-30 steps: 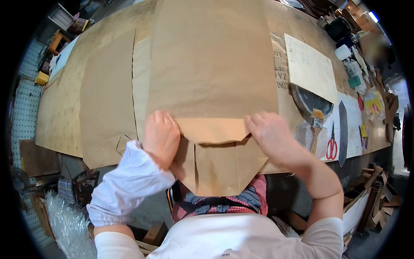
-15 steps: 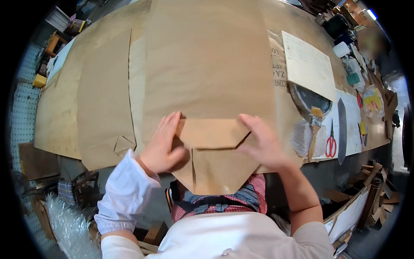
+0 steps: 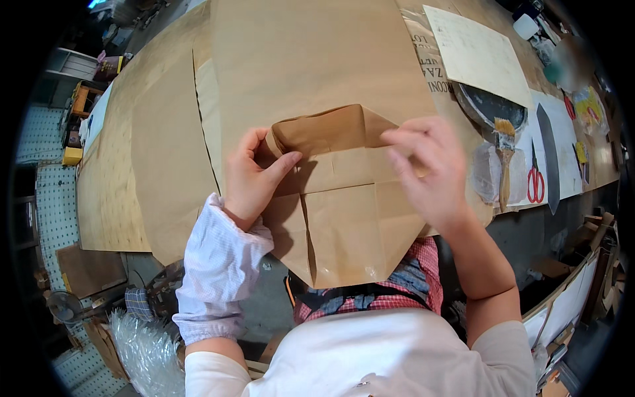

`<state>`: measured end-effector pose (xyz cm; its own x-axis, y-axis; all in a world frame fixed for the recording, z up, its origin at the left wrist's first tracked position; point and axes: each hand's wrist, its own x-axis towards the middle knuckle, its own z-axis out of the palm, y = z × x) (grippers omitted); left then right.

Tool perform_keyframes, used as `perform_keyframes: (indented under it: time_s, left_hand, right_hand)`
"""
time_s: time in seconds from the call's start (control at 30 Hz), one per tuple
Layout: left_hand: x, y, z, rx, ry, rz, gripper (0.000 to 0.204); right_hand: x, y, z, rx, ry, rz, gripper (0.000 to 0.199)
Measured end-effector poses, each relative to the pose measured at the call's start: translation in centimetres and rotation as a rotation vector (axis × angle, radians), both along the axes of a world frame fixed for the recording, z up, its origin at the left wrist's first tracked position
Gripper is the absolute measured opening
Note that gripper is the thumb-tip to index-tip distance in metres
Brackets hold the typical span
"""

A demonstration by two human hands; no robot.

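A large brown paper bag (image 3: 311,73) lies flat on the table, its folded bottom end hanging over the near edge toward me. My left hand (image 3: 254,173) pinches the left corner of the raised bottom flap (image 3: 327,129). My right hand (image 3: 426,165) holds the flap's right corner, fingers curled over the paper. The flap stands lifted and partly open between both hands. Below it the lower folded panel (image 3: 344,231) shows a centre seam and a glossy glued edge.
More brown paper sheets (image 3: 169,152) cover the table to the left. At the right lie a cream sheet (image 3: 476,53), a dark dish (image 3: 486,109) with a glue brush (image 3: 506,155), red scissors (image 3: 534,175) and a dark blade (image 3: 548,155). Shelves and pegboard stand at far left.
Both hands have gone from pressing the folded bottom flat to pinching the flap's corners and lifting it up, so the flap now stands open.
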<state>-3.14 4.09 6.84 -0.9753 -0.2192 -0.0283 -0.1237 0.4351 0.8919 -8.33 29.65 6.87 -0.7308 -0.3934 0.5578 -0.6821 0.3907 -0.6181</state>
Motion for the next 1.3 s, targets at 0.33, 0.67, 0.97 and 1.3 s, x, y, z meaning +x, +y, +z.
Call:
perform_keyframes:
  time_s: [0.33, 0.67, 0.97, 1.3]
  left_hand:
    - [-0.4, -2.6, -0.1, 0.212, 0.056, -0.271, 0.021]
    - [-7.4, -1.7, -1.2, 0.005, -0.143, -0.387, 0.039]
    - [-4.5, -0.2, 3.5, -0.826, 0.452, -0.373, 0.020]
    - [0.6, 5.8, 3.3, -1.263, -0.428, -0.755, 0.032]
  right_hand:
    - [0.4, -10.5, -0.5, -0.043, -0.352, 0.225, 0.014]
    - [0.7, -8.7, 3.5, 0.172, 0.297, 0.118, 0.014]
    - [0.3, -1.9, 7.0, 1.436, -0.152, 0.423, 0.065]
    - [-1.8, -6.1, 3.9, 1.667, -0.324, 0.467, 0.046]
